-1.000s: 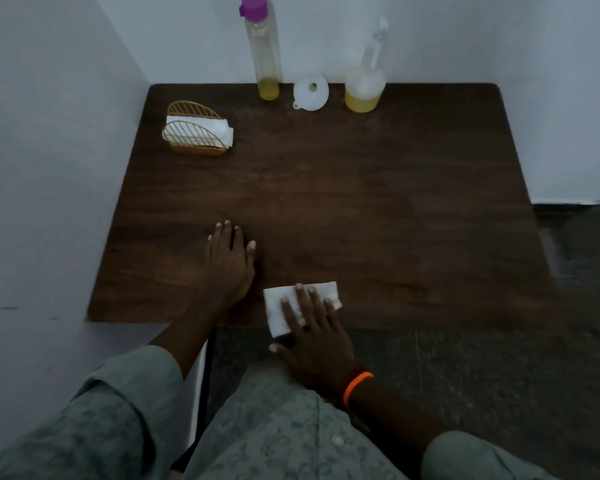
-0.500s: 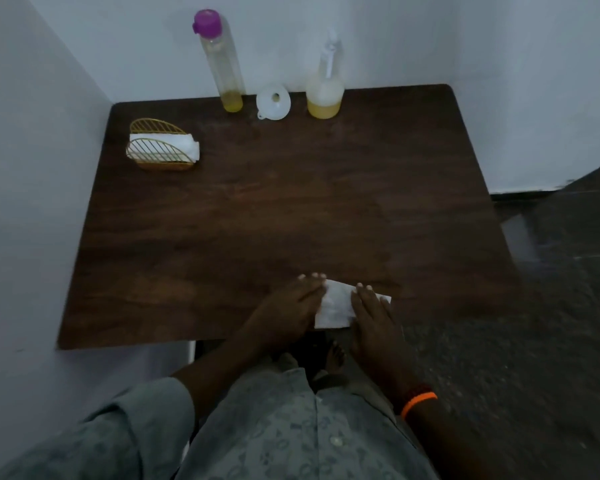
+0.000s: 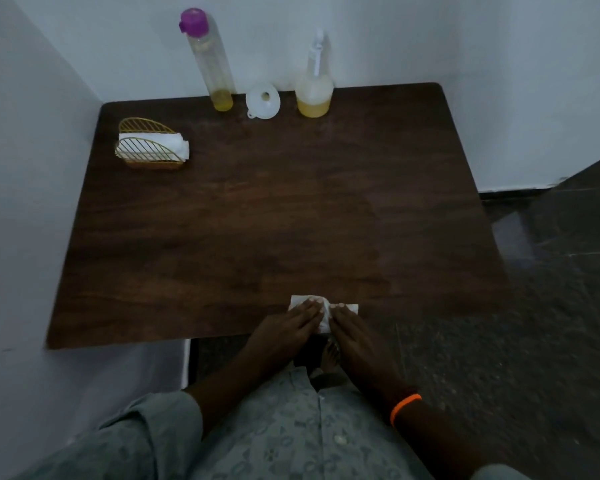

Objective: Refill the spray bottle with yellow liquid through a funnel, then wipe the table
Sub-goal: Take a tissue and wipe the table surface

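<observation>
A white tissue [image 3: 325, 315] lies at the front edge of the dark wooden table [image 3: 257, 209]. My left hand [image 3: 284, 332] and my right hand [image 3: 355, 337] both press on it, fingers together, side by side. At the back of the table stand a spray bottle [image 3: 314, 86] part full of yellow liquid, a white funnel [image 3: 263, 100] lying beside it, and a tall clear bottle [image 3: 210, 60] with a purple cap and a little yellow liquid at its bottom.
A gold wire holder [image 3: 146, 150] with white tissues sits at the back left of the table. White walls close in the left and back sides. Dark stone floor [image 3: 534, 323] lies to the right and in front.
My left hand has come from the bare table onto the tissue. Both hands and the tissue have shifted right along the front edge, and the tissue looks bunched smaller.
</observation>
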Tool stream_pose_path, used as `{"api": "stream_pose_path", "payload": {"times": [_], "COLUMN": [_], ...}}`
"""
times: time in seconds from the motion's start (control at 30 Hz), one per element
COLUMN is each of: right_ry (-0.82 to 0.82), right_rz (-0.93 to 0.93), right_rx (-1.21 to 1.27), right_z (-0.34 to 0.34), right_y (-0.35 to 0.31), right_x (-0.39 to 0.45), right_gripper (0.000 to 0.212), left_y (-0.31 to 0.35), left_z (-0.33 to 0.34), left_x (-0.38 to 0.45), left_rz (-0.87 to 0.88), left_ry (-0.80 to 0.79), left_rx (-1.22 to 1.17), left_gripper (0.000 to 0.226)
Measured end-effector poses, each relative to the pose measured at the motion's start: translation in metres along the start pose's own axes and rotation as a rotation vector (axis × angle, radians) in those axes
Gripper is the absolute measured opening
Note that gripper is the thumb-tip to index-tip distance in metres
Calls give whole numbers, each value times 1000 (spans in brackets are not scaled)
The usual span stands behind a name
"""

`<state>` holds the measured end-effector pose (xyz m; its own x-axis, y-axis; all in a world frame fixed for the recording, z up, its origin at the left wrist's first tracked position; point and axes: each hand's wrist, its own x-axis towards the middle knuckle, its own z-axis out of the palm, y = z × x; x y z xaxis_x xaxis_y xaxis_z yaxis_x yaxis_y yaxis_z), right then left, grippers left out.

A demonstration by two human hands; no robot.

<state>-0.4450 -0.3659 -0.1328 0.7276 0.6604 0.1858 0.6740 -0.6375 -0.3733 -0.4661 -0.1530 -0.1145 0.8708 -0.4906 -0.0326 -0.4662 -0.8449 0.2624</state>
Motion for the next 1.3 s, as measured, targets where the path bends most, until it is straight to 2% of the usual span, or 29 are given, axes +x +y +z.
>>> {"api": "stream_pose_path", "payload": {"times": [0.1,0.27,0.37,0.47,0.57,0.67,0.73,0.83,0.9,1.03,1.3], "right_ry": [-8,-65,-35,17,34,137,262,375,453,570,654], "right_rz": [-74,-197,-200,-61,218,453,600,876,997,1123,1213], "right_rx": [-41,-27,-4,92,215,293,315,351,363,432,408], "right_z": [-1,-7,-13,-25,-38,-57,-74,-97,-109,-137,-174], "right_y": [-8,-12,-9,-10,-8,-3,4,20,36,67,188], "right_x": [5,10,4,2,5,13,18,20,18,18,30], "right_gripper": [40,29,26,21,38,22,15,10,8,12,13], "left_y": [-1,5,12,20,22,20,22,37,53,84,123], "left_z": [-2,-6,-13,-24,-37,-38,-41,-67,-88,-98,-88], "left_x": [-20,-30,-27,-13,14,45,75,124,152,204,339], "left_rz": [-25,-17,-66,-134,-261,-322,-403,-398,-363,-328,-306], "left_ry": [0,6,11,-59,-43,29,-1,-44,-52,-62,-117], "left_rx": [-41,-11,-19,-67,-185,-296,-412,-509,-592,-639,-677], "left_gripper": [42,33,33,25,24,32,40,46,48,26,24]}}
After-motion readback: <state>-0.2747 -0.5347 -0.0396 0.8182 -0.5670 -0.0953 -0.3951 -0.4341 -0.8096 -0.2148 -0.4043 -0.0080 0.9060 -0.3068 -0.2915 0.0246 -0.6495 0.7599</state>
